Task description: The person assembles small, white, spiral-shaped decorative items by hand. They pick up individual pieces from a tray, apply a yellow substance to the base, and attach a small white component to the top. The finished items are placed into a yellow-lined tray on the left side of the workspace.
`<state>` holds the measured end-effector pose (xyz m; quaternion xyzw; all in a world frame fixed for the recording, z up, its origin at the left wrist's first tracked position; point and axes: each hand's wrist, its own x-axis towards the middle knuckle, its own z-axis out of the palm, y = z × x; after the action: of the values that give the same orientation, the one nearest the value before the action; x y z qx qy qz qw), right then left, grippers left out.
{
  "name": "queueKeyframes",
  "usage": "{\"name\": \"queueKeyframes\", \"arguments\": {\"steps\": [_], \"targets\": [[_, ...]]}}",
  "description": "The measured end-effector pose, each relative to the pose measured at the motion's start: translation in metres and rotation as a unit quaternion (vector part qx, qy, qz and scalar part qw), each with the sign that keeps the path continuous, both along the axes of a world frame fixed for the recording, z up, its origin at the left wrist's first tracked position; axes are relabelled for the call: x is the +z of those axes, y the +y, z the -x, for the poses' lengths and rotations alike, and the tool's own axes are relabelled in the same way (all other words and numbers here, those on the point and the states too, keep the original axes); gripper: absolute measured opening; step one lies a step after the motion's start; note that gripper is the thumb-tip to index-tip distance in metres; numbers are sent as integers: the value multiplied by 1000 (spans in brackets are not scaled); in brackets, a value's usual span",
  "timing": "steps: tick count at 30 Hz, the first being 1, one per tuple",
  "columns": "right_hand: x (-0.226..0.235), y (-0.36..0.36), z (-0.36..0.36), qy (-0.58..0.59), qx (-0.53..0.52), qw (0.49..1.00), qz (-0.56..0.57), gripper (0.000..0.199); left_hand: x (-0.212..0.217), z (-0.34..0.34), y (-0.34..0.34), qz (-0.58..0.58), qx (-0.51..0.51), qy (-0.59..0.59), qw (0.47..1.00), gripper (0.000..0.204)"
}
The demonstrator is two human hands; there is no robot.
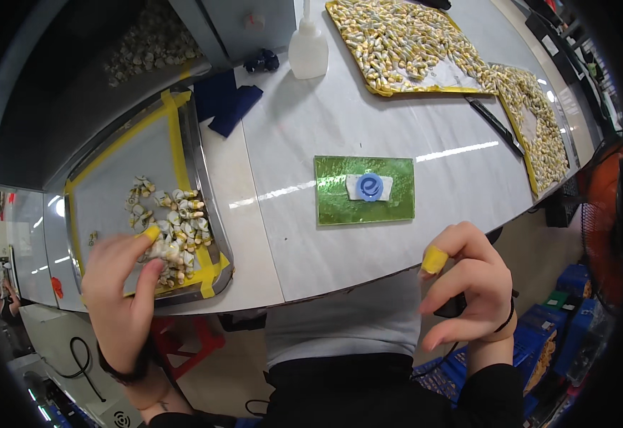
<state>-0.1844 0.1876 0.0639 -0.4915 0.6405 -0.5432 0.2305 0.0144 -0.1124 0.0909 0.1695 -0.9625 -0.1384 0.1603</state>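
Note:
At the left, my left hand (120, 278) reaches over a metal tray (219, 274) edged with yellow tape. Its thumb and yellow-wrapped forefinger are apart beside a heap of small white-and-yellow shell-like pieces (186, 225); those nearest the fingertips are blurred. Past the table's front edge hovers my right hand (468, 285), fingers bent but apart, with yellow tape round one fingertip and nothing seen in it. Between the hands, a green rectangular slab (333, 210) lies on the table. A white piece (354, 187) rests on its middle, topped by a round blue disc (370, 187) with a curved mark.
Two yellow-edged trays (426, 93) (533, 185) full of similar pieces stand at the far right, a black cutter knife (495, 125) beside them. A white squeeze bottle (308, 53) and dark blue cloths (233, 110) sit at the back. An orange fan (604, 221) stands right of the table.

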Motion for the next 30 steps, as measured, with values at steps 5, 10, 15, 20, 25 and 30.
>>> {"name": "queueKeyframes", "arguments": {"steps": [5,10,15,20,25,30], "targets": [[-8,19,2,14,-62,997,-43,29,22,44,-53,-10,22,-31,999,30],[1,28,-1,52,-120,990,-60,25,8,129,-202,126,36,-29,991,35],[-1,44,1,106,-194,971,-92,21,-50,170,-308,227,89,-159,957,33],[13,63,18,186,-222,949,-125,16,-91,163,-387,92,5,-52,994,28],[29,35,68,350,-269,887,-134,13,-26,131,-270,-59,20,27,998,24],[8,-12,164,389,-162,895,-146,13,26,70,-68,-392,-202,34,897,20]]}}
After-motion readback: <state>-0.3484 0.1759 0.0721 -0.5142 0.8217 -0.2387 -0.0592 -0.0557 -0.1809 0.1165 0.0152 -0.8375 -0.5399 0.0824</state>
